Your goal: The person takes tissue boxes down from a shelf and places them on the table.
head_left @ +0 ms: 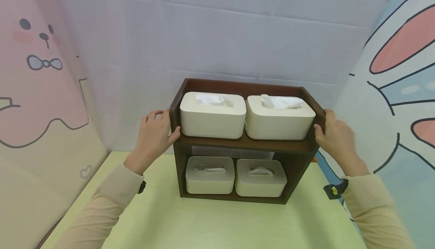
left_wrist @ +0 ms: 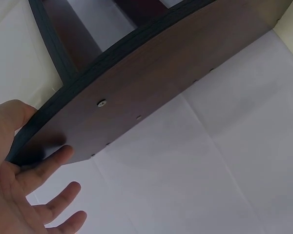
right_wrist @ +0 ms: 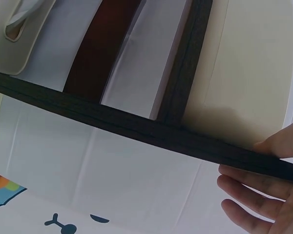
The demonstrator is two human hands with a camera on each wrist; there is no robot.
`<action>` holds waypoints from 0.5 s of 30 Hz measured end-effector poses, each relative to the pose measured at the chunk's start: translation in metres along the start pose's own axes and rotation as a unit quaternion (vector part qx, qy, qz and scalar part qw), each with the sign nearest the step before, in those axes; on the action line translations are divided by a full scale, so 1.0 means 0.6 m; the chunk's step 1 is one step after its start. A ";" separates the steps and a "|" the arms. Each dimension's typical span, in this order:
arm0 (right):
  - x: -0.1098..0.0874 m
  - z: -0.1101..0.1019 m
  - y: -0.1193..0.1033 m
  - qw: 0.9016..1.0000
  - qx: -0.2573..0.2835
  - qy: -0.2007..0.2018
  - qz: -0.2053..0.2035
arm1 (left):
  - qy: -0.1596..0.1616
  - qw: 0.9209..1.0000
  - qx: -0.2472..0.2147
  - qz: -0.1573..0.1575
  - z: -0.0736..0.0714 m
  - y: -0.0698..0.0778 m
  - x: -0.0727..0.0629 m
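A dark brown two-tier wooden shelf [head_left: 244, 146] stands on the table. My left hand [head_left: 153, 134] grips its left side panel near the top, thumb at the front edge and index finger along the outer face [left_wrist: 136, 92]; the other fingers spread away from the wood. On the opposite side, my right hand [head_left: 336, 137] holds the right panel's edge [right_wrist: 136, 129] between thumb and fingers. The upper tier carries two white tissue boxes, a left one [head_left: 212, 122] and a right one [head_left: 278, 126]. Below sit two more, a left box [head_left: 210, 185] and a right box [head_left: 260, 186].
The pale green tabletop [head_left: 204, 226] extends in front of the shelf and to both sides. Behind it hangs a white cloth [head_left: 217, 34]. Cartoon-printed cloths flank the table on the left [head_left: 40, 102] and the right [head_left: 401, 128].
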State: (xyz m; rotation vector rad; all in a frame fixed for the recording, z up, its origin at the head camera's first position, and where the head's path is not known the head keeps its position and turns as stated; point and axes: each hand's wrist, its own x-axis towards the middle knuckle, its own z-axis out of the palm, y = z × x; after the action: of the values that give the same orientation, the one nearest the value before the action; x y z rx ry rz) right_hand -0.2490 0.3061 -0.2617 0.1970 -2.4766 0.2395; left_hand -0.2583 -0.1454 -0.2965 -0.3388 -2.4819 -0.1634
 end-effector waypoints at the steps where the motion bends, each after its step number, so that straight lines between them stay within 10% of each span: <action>1: 0.001 0.001 -0.003 1.000 -0.001 0.000 -0.003 | -0.001 1.000 -0.002 -0.002 0.000 -0.003 -0.001; 15: 0.006 0.010 -0.032 0.999 0.006 0.009 -0.040 | -0.003 1.000 0.002 -0.008 -0.008 -0.036 -0.007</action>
State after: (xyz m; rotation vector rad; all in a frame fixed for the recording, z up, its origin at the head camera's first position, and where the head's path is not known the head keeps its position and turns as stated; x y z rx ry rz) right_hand -0.2516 0.2860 -0.2620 0.2956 -2.4435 0.2211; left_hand -0.2584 -0.1679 -0.2963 -0.3195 -2.4912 -0.1642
